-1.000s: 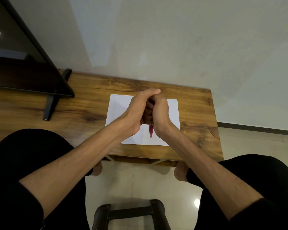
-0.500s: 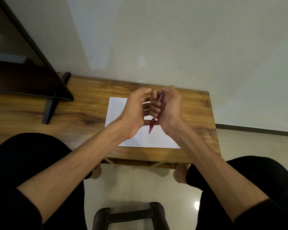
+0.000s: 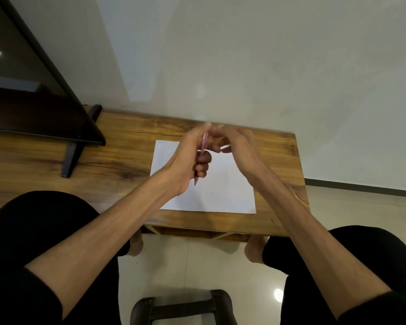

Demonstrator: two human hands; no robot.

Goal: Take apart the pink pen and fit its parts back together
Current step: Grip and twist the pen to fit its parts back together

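Observation:
The pink pen (image 3: pixel 204 144) stands nearly upright above a white sheet of paper (image 3: pixel 223 191), its tip pointing down toward me. My left hand (image 3: pixel 190 158) grips the pen's lower barrel in curled fingers. My right hand (image 3: pixel 234 146) is just to the right, with its fingertips at the pen's top end. Motion blur hides whether those fingertips pinch the top or only touch it. Most of the barrel is covered by my left fingers.
The paper lies on a wooden table (image 3: pixel 288 160) against a pale wall. A dark monitor (image 3: pixel 33 97) on a black stand (image 3: pixel 73 153) fills the table's left side. My knees and a dark stool (image 3: pixel 181 308) are below the table's front edge.
The pen has passed from my right hand into my left hand's grip. My right hand has opened and shifted to the right, keeping its fingertips near the pen's top.

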